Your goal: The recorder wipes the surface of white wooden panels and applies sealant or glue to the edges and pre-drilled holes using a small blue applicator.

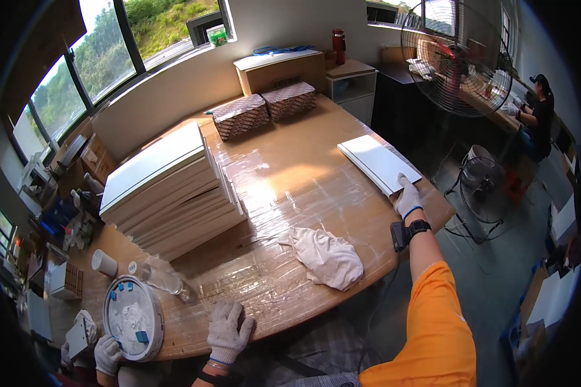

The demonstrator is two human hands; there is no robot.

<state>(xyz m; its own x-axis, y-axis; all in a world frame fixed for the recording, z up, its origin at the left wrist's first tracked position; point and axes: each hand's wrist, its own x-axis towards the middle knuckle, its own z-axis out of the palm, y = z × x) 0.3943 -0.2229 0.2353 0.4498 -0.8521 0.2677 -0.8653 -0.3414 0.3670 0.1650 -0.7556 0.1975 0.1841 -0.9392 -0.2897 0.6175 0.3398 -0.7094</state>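
My right hand (pixel 407 199), in a white knit glove, grips the near end of a flat white board (pixel 373 158) at the table's right side. The thumb lies on top; the other fingers are partly hidden at the edge. Two or more boards may lie together there, as the side shows layered edges. My left hand (pixel 228 330), gloved too, rests on the table's near edge with fingers apart and nothing in it. Between my hands lies a crumpled white cloth (pixel 329 258). A tall stack of white boards (pixel 164 187) stands at the left.
On the plastic-covered table (pixel 271 219) are two patterned boxes (pixel 241 117), a clear bottle (pixel 161 276), a white cup (pixel 104 263) and a round tub (pixel 156 316) with white paste. A co-worker's gloved hand (pixel 108 355) is beside the tub. Fans (pixel 457 61) stand right.
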